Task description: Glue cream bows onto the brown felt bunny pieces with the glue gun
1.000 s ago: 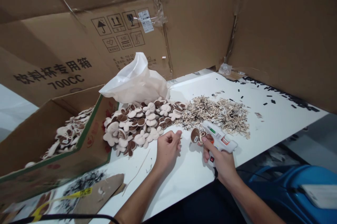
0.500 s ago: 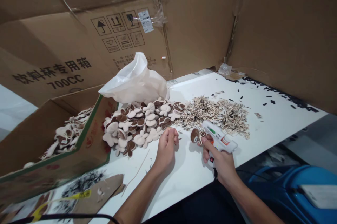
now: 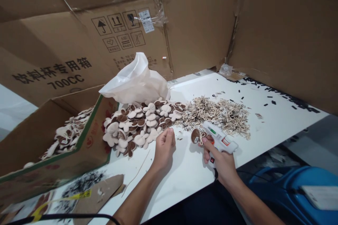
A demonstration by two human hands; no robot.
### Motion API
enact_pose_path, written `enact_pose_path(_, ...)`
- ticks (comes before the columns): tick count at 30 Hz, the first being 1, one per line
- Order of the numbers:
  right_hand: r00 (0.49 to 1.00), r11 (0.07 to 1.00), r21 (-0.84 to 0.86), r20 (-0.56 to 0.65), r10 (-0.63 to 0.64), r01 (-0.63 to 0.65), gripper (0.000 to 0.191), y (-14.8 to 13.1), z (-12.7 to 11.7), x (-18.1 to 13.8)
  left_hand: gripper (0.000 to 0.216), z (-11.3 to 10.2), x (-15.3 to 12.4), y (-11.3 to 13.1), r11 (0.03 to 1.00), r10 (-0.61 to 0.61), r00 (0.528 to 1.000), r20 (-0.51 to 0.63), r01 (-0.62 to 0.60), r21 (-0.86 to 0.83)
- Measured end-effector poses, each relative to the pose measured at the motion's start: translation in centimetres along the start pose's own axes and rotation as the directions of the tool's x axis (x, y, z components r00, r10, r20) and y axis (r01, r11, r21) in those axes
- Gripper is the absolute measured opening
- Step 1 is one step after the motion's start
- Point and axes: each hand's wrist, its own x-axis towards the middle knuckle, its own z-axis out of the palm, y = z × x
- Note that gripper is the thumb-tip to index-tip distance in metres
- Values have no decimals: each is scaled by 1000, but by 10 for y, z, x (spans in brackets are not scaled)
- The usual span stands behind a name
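Note:
My right hand (image 3: 220, 158) grips a white hot-glue gun (image 3: 220, 139) on the white table (image 3: 264, 126). A brown ear-shaped piece with a small cord bow (image 3: 198, 136) sits at the gun's nozzle and my index finger. My left hand (image 3: 164, 147) is curled closed at the near edge of a heap of cream and brown ear-shaped pieces (image 3: 139, 123); whether it holds anything is hidden. Behind the gun lies a pile of small cord bows (image 3: 219, 112).
A cardboard box (image 3: 39, 154) at the left holds more ear pieces. A white plastic bag (image 3: 137, 82) lies behind the heap. Tall cardboard sheets (image 3: 200, 24) wall the table. Black scraps (image 3: 266, 94) litter the far right. A blue object (image 3: 290, 193) sits lower right.
My left hand has slid left, from beside the piece at the nozzle toward the heap of ear pieces, and its fingers have curled tighter. The right hand and glue gun stay put.

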Motion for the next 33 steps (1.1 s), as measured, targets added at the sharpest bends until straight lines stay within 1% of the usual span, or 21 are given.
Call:
enact_pose_path(2,1000,1000,3,2,12,-12,39,0,0,0,47,0,-1,4,998,28,1000,5,-28,63)
enact_pose_path(5,1000,1000,8,0,22,-22,42,1,-1,1,39,0,-3,13,973,109,993,52,-118,196)
enact_pose_path(9,1000,1000,2,-3,18,-18,43,1,-2,0,22,-3,-3,26,889,243,960,141,-278,363)
enact_pose_path(12,1000,1000,-14,7,26,-26,44,1,-2,-1,16,-8,-1,33,851,303,944,129,-329,409)
enact_pose_path(14,1000,1000,-11,12,23,-22,45,0,-1,-1,17,-11,0,35,858,297,950,98,-310,409)
enact_pose_path(17,1000,999,-31,16,20,-19,46,0,0,-2,22,-15,1,33,876,254,964,79,-264,404)
enact_pose_path(19,1000,999,-51,20,16,-15,47,1,1,-2,24,-17,1,29,862,272,960,71,-276,426)
enact_pose_path(22,1000,998,-62,30,1,0,50,3,0,-1,43,-18,3,23,816,329,942,68,-320,481)
enact_pose_path(24,999,997,-80,44,-7,11,50,3,-1,-1,52,-18,4,20,800,332,939,94,-333,499)
enact_pose_path(25,999,996,-92,52,-10,14,49,3,-1,-1,51,-18,4,20,800,321,939,121,-338,496)
enact_pose_path(26,998,994,-104,62,-12,19,48,3,-2,-1,44,-17,4,20,805,313,938,148,-344,483)
enact_pose_path(28,997,992,-127,78,-16,26,46,1,-2,-1,22,-15,4,21,822,310,934,177,-357,444)
enact_pose_path(29,997,990,-140,80,-16,27,45,0,-1,-1,19,-14,3,22,832,306,934,184,-356,425)
enact_pose_path(31,996,988,-154,84,-18,31,43,-3,0,-3,29,-11,0,25,857,267,941,209,-331,394)
enact_pose_path(33,996,986,-162,86,-13,27,42,-6,1,-5,29,-8,-3,28,879,190,938,290,-294,376)
